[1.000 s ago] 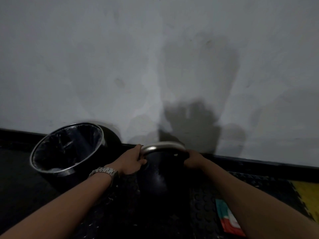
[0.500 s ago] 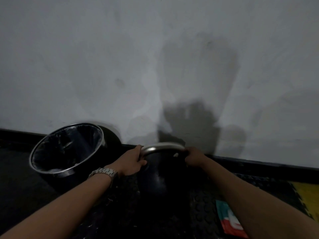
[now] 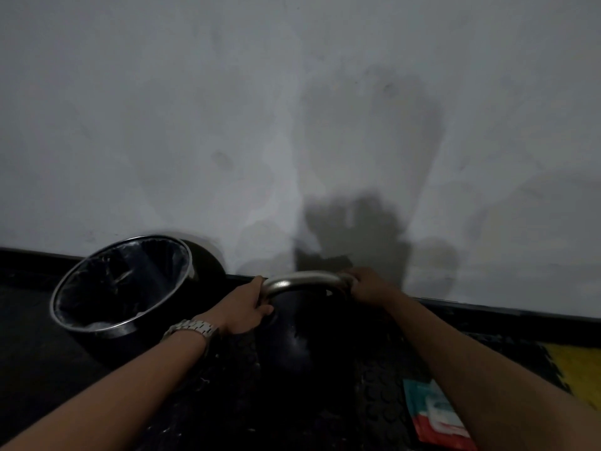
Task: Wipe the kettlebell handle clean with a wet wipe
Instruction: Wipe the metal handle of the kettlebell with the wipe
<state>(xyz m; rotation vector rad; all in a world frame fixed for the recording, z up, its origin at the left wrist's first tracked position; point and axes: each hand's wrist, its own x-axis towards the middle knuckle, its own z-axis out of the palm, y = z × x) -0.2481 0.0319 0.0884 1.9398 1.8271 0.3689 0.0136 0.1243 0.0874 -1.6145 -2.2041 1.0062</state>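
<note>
A black kettlebell (image 3: 292, 346) is seen standing on a dark studded floor mat (image 3: 383, 385), right up against the far wall (image 3: 292, 125), its silver handle (image 3: 302, 279) arching just in front of the black skirting. Little room is left behind the handle; open mat lies on the near side, between the two forearms. To the left, a black bin (image 3: 123, 284) lined with a plastic bag sits just beside the kettlebell, tilted toward the camera, so the left side is crowded. To the right, a red and teal packet (image 3: 435, 415) lies flat on the mat, partly covered by the right forearm, with a yellow mat edge (image 3: 579, 369) beyond it.

The left end of the handle is gripped by the left hand (image 3: 242, 307), fingers curled round it, a metal watch (image 3: 192, 330) on the wrist. The right end is clasped by the right hand (image 3: 367, 284), fingers wrapped over the bar; something pale shows under those fingers, but whether it is a wipe cannot be told in the dim light.
</note>
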